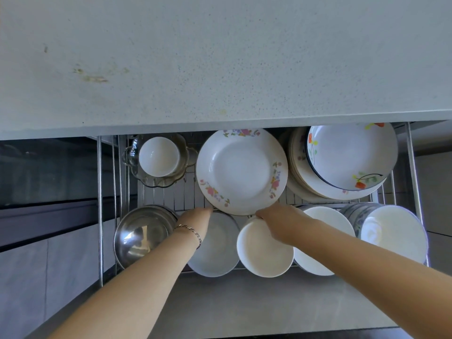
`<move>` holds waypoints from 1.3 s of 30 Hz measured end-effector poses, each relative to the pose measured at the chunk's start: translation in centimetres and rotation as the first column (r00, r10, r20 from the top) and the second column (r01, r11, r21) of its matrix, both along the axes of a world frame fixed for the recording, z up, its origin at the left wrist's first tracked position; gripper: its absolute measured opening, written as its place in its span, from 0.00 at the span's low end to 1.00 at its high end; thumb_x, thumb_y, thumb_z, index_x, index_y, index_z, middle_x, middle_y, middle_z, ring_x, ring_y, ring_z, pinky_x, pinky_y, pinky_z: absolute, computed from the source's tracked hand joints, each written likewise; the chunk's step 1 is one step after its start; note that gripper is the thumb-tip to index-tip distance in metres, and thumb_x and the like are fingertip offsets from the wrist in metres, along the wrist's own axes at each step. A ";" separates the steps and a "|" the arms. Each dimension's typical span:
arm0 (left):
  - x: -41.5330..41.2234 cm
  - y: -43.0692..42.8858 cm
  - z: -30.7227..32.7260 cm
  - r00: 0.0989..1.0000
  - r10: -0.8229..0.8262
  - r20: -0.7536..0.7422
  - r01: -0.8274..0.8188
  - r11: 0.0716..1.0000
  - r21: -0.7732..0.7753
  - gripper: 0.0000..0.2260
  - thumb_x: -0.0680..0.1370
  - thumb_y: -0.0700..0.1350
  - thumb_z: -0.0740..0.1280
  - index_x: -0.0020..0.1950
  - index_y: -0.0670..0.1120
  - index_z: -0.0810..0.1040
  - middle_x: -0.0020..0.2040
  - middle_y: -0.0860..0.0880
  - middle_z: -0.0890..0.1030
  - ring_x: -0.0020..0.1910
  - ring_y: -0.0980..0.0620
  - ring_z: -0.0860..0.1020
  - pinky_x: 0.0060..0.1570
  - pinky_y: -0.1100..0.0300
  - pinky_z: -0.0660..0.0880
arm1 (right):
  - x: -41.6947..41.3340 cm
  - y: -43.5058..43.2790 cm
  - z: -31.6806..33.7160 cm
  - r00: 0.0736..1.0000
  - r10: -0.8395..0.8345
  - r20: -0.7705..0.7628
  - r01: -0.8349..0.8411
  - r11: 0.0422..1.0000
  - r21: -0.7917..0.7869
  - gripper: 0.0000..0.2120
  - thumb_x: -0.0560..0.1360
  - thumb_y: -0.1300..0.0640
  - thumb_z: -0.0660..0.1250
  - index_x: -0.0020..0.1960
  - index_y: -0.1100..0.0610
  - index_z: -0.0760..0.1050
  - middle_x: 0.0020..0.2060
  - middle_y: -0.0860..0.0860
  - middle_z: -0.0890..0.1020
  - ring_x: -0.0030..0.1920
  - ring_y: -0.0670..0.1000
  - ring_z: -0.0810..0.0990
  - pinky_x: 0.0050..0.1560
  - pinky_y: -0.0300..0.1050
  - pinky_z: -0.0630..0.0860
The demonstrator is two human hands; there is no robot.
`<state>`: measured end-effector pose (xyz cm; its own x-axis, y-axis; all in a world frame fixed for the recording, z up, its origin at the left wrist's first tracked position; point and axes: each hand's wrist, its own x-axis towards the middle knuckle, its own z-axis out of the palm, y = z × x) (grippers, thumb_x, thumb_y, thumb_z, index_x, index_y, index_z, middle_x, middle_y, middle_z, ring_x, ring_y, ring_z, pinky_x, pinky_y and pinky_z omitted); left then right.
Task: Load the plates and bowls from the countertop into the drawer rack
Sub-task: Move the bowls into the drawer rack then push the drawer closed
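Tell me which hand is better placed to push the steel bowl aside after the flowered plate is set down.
Probably left. The left hand holds the flowered plate at its near-left edge, beside the steel bowl; the right hand holds the near-right edge, above a white bowl, farther away.

Floral plate (241,171) over drawer rack (166,196). Left hand (195,216) holds rim at 7 o'clock, right hand (277,220) at 5.
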<state>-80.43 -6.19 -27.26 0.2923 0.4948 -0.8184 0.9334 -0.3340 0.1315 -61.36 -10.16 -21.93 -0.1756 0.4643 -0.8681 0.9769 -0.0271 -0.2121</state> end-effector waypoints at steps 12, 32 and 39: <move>-1.5 0.5 -0.1 0.999 -0.024 0.022 0.025 1.000 -0.011 0.24 0.76 0.32 0.54 0.70 0.47 0.67 0.62 0.42 0.77 0.60 0.42 0.77 0.56 0.54 0.73 | -1.0 0.5 -1.4 0.990 0.137 0.035 -0.138 0.990 0.023 0.17 0.78 0.63 0.58 0.66 0.58 0.70 0.60 0.57 0.77 0.58 0.60 0.78 0.58 0.52 0.76; -0.9 0.9 0.3 0.994 -0.105 -0.002 0.105 0.994 0.008 0.22 0.76 0.31 0.55 0.68 0.44 0.68 0.59 0.40 0.78 0.58 0.41 0.78 0.52 0.54 0.74 | -2.6 -1.4 -4.4 0.965 0.210 0.155 -0.213 0.977 0.002 0.16 0.75 0.70 0.60 0.61 0.63 0.72 0.57 0.57 0.78 0.58 0.57 0.78 0.53 0.47 0.76; -0.7 1.0 0.7 0.992 -0.126 -0.014 0.126 0.992 0.012 0.21 0.75 0.30 0.55 0.67 0.44 0.68 0.58 0.40 0.78 0.56 0.41 0.78 0.50 0.53 0.75 | -2.9 -2.2 -5.6 0.973 0.122 0.195 -0.124 0.992 0.000 0.16 0.75 0.69 0.60 0.63 0.62 0.72 0.59 0.57 0.77 0.59 0.58 0.78 0.52 0.48 0.77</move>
